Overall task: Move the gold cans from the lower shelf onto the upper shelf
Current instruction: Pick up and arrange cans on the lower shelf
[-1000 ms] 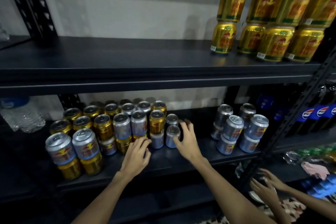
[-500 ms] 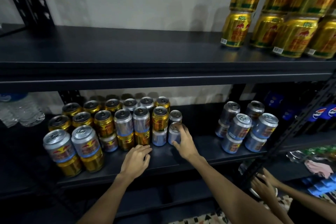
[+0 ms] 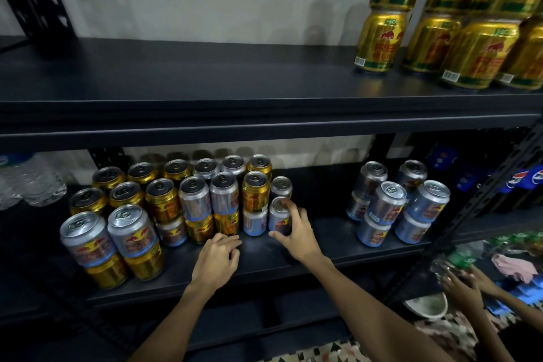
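Note:
Gold cans (image 3: 255, 191) stand mixed and stacked with silver-blue cans (image 3: 194, 200) on the left half of the lower shelf (image 3: 332, 247). More gold cans (image 3: 382, 38) are stacked two high at the right of the upper shelf (image 3: 205, 79). My right hand (image 3: 296, 235) curls round a single silver-blue can (image 3: 277, 216) at the right end of the cluster, thumb low on its left, a finger on its top. My left hand (image 3: 217, 261) rests on the lower shelf with loosely curled fingers, just before a bottom-row gold can (image 3: 226, 223), holding nothing.
A second group of silver-blue cans (image 3: 385, 206) stands further right on the lower shelf. Water bottles (image 3: 29, 182) sit at the far left, cola bottles (image 3: 520, 182) beyond the black upright at right. Another person's hands (image 3: 461, 285) work low at the right.
My right hand has closed round the end silver-blue can. My left hand slid slightly right along the shelf. The view has moved closer and lower.

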